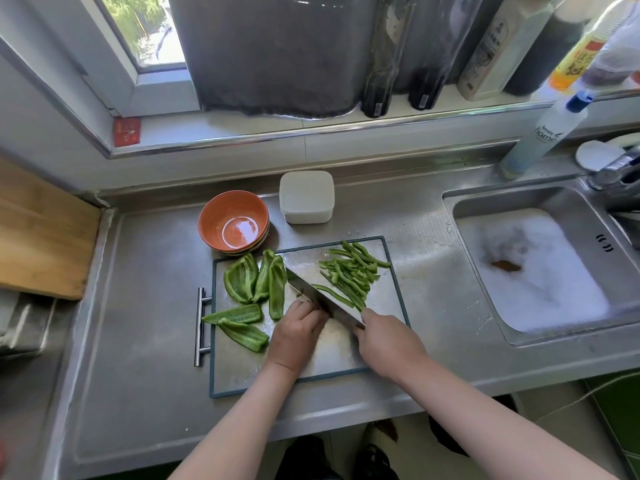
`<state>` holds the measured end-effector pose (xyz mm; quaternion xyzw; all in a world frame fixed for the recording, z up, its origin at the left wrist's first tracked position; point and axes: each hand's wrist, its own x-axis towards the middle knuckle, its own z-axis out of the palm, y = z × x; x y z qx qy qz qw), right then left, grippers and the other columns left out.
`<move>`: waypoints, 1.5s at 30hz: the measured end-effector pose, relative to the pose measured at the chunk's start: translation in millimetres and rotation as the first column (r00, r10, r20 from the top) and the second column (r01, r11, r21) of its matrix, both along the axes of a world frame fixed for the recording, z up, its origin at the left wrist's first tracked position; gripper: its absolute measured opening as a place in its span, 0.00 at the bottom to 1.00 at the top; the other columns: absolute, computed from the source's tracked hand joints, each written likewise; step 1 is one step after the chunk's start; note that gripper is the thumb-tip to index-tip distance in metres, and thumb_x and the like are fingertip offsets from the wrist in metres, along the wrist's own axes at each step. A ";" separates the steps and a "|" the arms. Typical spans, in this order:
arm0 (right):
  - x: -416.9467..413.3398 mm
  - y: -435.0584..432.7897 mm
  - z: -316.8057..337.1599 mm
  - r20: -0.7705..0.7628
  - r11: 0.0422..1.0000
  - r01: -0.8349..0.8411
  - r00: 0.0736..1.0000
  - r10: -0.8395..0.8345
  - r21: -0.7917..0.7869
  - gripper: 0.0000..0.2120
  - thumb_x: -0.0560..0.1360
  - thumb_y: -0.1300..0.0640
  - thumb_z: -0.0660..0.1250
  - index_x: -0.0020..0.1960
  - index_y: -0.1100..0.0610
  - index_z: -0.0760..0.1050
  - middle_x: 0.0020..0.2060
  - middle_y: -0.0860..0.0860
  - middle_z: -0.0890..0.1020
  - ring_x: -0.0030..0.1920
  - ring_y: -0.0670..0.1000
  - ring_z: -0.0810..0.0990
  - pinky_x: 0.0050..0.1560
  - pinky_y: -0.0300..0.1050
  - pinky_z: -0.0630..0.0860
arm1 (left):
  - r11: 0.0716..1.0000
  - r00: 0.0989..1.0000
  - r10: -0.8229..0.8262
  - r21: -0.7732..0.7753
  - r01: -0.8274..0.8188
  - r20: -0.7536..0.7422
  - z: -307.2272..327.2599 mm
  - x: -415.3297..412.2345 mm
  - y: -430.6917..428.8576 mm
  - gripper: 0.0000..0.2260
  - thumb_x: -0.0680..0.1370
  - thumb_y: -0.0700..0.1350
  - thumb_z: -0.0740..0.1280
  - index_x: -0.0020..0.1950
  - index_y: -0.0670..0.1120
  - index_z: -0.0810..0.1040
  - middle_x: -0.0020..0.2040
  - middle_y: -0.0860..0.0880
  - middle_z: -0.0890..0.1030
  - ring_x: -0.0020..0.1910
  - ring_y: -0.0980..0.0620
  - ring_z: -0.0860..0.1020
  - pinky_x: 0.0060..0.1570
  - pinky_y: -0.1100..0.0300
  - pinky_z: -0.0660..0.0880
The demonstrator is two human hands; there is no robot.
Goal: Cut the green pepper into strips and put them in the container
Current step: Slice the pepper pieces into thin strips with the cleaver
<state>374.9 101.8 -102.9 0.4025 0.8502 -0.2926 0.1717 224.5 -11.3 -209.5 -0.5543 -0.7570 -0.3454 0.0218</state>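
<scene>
At the far left a wooden board [45,237] overlaps the raised edge of the steel tabletop [138,341], and a bare stretch of steel runs from there to the cutting board [304,379]. The cutting board's bar handle [201,327] sticks out on its left side, and its near edge lies close to the tabletop's front lip.

Five wide green pepper pieces [239,282] lie on the cutting board's left half, three upright-looking ones above and two slanted ones below. Behind them, just off the board, sits one orange bowl [233,220], its glazed bottom showing.

The left hand [298,334] rests at mid-board with its fingers curled, knuckles against the knife [322,299]. What lies under them is hidden, so I cannot tell whether they hold anything.

Behind the board stands one white container [306,197], lid on, contents unseen. The blade slants toward the right hand [388,341], whose fingers wrap the handle. A loose pile of cut strips [349,275] lies on the board's right part, near its edge.

Further right, the sink [485,199] holds white foam and a brown scrap.
</scene>
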 end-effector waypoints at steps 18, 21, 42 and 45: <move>1.2 48.3 18.6 -0.136 0.976 0.219 0.967 -0.216 0.011 0.13 0.82 0.46 0.59 0.42 0.52 0.68 0.38 0.49 0.77 0.40 0.54 0.77 0.35 0.46 0.66 | 0.850 0.925 0.325 -0.489 -0.195 0.196 50.7 -9.2 23.6 0.18 0.76 0.45 0.72 0.63 0.42 0.74 0.58 0.46 0.73 0.59 0.47 0.70 0.54 0.60 0.68; 0.4 51.2 18.7 -0.136 0.972 0.235 0.963 -0.231 0.012 0.13 0.82 0.47 0.59 0.42 0.52 0.68 0.37 0.48 0.77 0.40 0.52 0.77 0.34 0.45 0.66 | 0.802 0.833 0.471 -0.534 -0.267 0.292 56.6 -4.6 39.5 0.16 0.77 0.43 0.71 0.63 0.42 0.75 0.58 0.44 0.72 0.58 0.46 0.71 0.51 0.63 0.63; -0.5 55.3 21.8 -0.172 0.970 0.245 0.955 -0.242 -0.004 0.12 0.82 0.45 0.59 0.45 0.50 0.69 0.39 0.47 0.77 0.41 0.52 0.77 0.37 0.46 0.68 | 0.827 0.928 0.234 -0.562 -0.033 0.289 62.5 -1.4 52.9 0.12 0.71 0.49 0.72 0.52 0.52 0.76 0.45 0.56 0.75 0.44 0.53 0.76 0.40 0.60 0.70; 0.5 54.0 19.8 -0.178 0.964 0.264 0.948 -0.263 -0.019 0.13 0.82 0.45 0.59 0.42 0.50 0.68 0.38 0.48 0.77 0.40 0.51 0.77 0.36 0.46 0.68 | 0.843 0.860 0.329 -0.531 -0.081 0.391 59.1 0.6 57.3 0.12 0.73 0.45 0.74 0.54 0.48 0.76 0.42 0.52 0.79 0.42 0.52 0.77 0.41 0.60 0.72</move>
